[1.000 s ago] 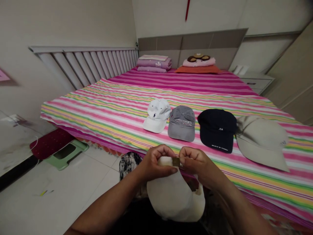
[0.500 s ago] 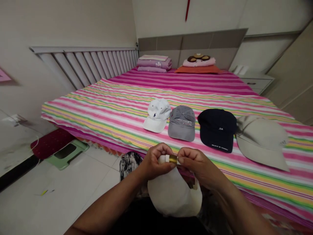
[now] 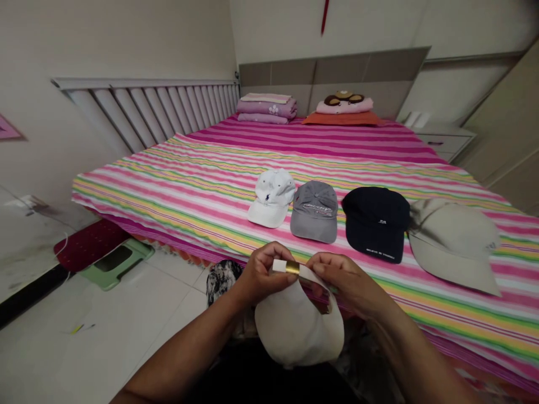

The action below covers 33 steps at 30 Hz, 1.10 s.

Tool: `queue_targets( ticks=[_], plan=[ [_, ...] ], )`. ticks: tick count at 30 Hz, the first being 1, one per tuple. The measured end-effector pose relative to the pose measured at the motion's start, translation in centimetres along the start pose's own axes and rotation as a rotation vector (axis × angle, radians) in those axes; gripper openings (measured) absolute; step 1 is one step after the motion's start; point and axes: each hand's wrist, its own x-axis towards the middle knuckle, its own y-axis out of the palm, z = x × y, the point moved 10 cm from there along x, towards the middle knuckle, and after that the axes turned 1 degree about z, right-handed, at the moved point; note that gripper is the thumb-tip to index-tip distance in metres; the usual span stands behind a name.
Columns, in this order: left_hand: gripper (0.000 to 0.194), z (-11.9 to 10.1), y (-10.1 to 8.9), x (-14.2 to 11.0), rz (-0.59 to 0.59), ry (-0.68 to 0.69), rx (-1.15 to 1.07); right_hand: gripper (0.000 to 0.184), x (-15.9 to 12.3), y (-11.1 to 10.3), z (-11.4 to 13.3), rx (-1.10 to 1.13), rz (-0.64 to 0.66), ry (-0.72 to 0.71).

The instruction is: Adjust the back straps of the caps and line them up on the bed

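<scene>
Left hand (image 3: 265, 275) and right hand (image 3: 345, 279) pinching strap (image 3: 278, 265) of cream cap (image 3: 297, 331), gold buckle (image 3: 292, 267) between them, just off striped bedsheet (image 3: 168, 196). Beyond: white cap (image 3: 272, 197), navy logo (image 3: 266, 198), grey cap (image 3: 314, 212), navy cap (image 3: 375, 221), beige cap (image 3: 452, 244). Lettering on grey and navy caps unreadable.

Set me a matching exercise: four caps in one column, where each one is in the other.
Caps:
1. white cap
2. grey cap
3. navy cap
4. off-white cap

Places:
A. held up between the left hand and right hand
B. between the grey cap and the beige cap
C. leftmost in the row on the striped bedspread
D. between the white cap and the navy cap

Pairs: 1-C, 2-D, 3-B, 4-A
</scene>
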Motion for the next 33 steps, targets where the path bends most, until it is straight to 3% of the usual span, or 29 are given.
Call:
queue_targets(
  ticks=[8,16,24,33],
  plan=[
    [0.025,0.0,0.1,0.0,0.024,0.02,0.12,0.016,0.4,-0.2,0.3,-0.065,-0.028,-0.08],
    [0.026,-0.1,-0.7,-0.2,0.004,0.018,0.181,0.024,0.0,0.4,0.3,-0.079,0.048,-0.022],
    [0.029,-0.1,-0.5,0.0,0.029,0.008,0.16,0.016,0.1,0.4,0.4,-0.136,0.004,-0.04],
    [0.027,-0.2,-0.6,0.0,0.026,0.013,0.277,0.018,0.1,-0.1,0.9,-0.158,-0.057,-0.081]
  ],
)
